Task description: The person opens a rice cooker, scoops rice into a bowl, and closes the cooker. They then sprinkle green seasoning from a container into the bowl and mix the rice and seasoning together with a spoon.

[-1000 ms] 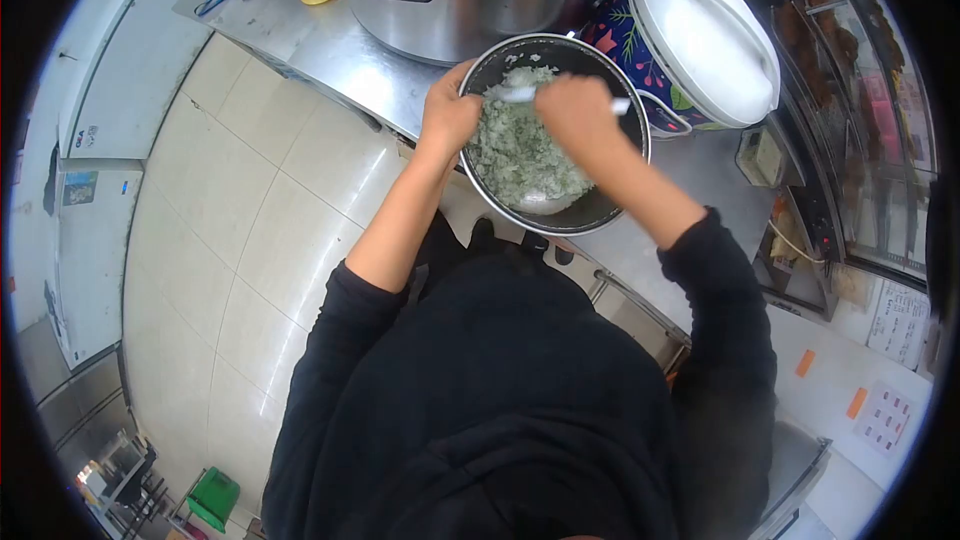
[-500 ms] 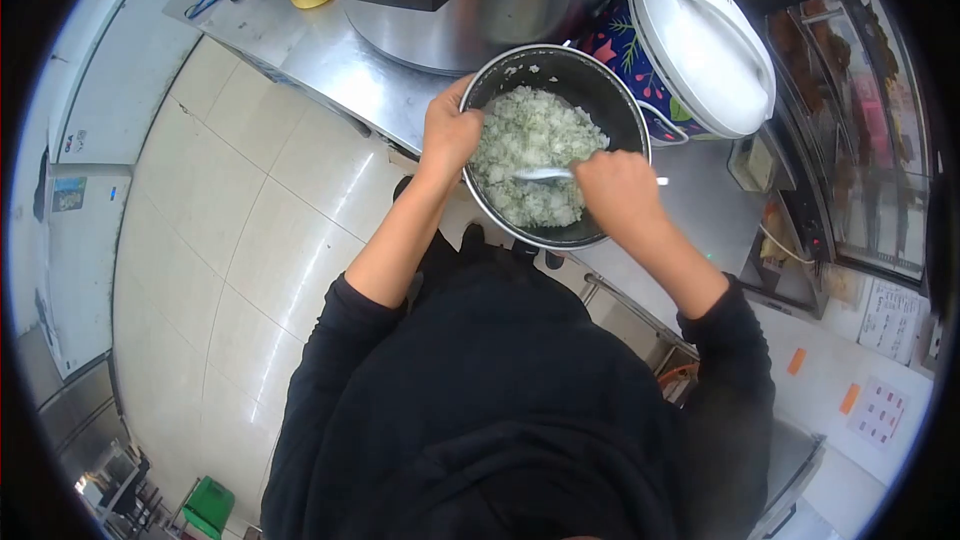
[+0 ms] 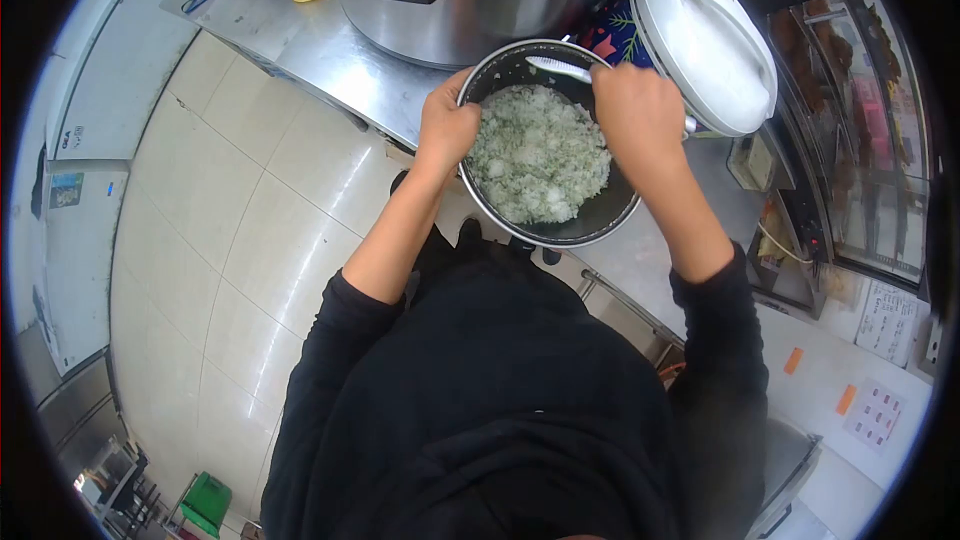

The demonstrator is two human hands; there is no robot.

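A round dark-lined cooking pot (image 3: pixel 622 202) holds a mound of white rice (image 3: pixel 538 155) flecked with green. My left hand (image 3: pixel 447 127) is closed on the pot's left rim, thumb inside the edge. In my right hand (image 3: pixel 640 112), fingers wrapped round it, is a white rice paddle (image 3: pixel 558 67). Its blade points left over the upper part of the pot, above the rice. The grip is mostly hidden by my fist, with the handle's end showing on the right.
A large steel Miyako cooker (image 3: pixel 520 5) stands behind the pot. To the right is a patterned rice cooker with a white lid (image 3: pixel 705 50). A glass display case (image 3: pixel 850 130) lines the far right. The steel counter (image 3: pixel 375 85) runs underneath, its edge beside the tiled floor (image 3: pixel 255 220).
My right hand has moved up and to the right with the paddle, lifting its blade from the rice to near the pot's far rim. My left hand stays on the rim.
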